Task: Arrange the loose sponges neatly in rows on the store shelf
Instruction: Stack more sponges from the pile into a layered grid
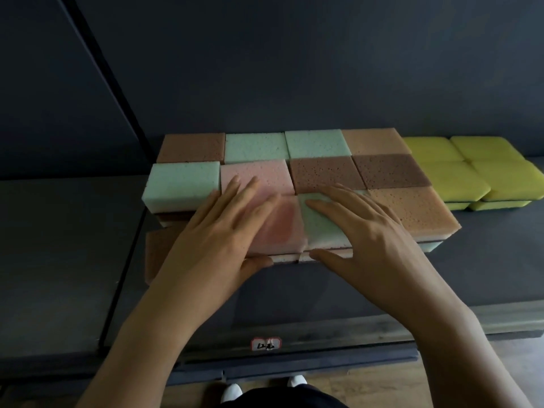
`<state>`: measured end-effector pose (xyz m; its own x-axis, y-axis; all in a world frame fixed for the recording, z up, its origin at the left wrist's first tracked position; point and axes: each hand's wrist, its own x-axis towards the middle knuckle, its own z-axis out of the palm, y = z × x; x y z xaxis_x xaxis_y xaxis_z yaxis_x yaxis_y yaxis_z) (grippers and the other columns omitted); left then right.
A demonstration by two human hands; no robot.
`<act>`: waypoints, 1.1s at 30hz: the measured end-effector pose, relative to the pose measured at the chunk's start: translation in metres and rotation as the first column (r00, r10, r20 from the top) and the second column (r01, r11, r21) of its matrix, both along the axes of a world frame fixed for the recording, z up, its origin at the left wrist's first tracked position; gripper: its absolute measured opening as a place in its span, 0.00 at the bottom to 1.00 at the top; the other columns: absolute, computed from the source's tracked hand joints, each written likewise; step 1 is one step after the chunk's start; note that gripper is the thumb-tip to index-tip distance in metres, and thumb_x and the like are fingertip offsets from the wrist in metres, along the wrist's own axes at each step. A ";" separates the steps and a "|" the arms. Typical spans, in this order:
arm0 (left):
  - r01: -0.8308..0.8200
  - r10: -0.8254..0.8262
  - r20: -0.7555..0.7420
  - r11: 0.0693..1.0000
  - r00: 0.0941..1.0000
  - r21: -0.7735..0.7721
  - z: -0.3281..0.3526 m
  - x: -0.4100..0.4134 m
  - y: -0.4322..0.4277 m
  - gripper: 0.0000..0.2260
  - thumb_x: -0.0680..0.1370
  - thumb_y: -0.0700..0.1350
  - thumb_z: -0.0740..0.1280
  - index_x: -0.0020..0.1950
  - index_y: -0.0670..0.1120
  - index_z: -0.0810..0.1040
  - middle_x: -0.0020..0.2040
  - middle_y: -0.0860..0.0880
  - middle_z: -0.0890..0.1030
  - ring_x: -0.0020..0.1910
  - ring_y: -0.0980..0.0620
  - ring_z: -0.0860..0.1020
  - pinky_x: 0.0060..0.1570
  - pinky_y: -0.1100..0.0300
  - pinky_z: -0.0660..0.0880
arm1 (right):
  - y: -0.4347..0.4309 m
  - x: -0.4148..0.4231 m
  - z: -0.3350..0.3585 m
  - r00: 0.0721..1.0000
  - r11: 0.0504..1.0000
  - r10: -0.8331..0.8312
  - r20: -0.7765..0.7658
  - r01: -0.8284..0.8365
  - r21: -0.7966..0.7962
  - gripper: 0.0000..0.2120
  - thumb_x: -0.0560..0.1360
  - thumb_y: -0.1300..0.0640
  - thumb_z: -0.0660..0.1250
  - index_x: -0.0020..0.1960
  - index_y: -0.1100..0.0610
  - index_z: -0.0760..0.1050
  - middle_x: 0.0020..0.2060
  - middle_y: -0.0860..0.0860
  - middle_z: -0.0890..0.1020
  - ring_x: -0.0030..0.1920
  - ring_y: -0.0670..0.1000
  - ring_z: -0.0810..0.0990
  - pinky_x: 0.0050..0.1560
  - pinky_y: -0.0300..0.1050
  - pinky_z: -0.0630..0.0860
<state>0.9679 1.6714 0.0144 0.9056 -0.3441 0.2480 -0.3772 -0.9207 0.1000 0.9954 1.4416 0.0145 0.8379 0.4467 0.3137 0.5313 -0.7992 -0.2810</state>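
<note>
At the front edge of the sponge block on the shelf (485, 257), we find the left hand (223, 231) flat on the pink sponge (284, 228) and the right hand (371, 231) flat on the green sponge (322, 231) touching it. The fingers (229, 191) are spread and the thumbs lie against the front face. One brown sponge (159, 254) juts out low at 8 o'clock of the left hand, which is the nearer; we judge it is next for squaring in.

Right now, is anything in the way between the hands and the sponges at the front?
No, nothing visible is in the way. The left hand lies flat right on the pink sponge. The right hand lies on the green sponge beside it. Both thumbs are at the sponges' front edges.
</note>
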 end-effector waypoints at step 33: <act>0.011 -0.015 -0.040 0.995 0.999 -0.098 -0.022 -0.014 0.083 0.23 0.68 0.43 0.77 0.63 0.48 0.79 0.63 0.51 0.77 0.60 0.49 0.77 0.46 0.55 0.79 | 0.097 -0.009 -0.006 0.996 0.995 0.088 -0.032 -0.090 -0.049 0.38 0.68 0.58 0.77 0.75 0.49 0.66 0.75 0.47 0.66 0.76 0.48 0.61 0.75 0.50 0.55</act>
<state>0.9535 1.7543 -0.0074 0.9111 -0.3319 0.2444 -0.3831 -0.9007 0.2049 0.9866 1.5389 0.0088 0.8026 0.5347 0.2646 0.5931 -0.7627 -0.2580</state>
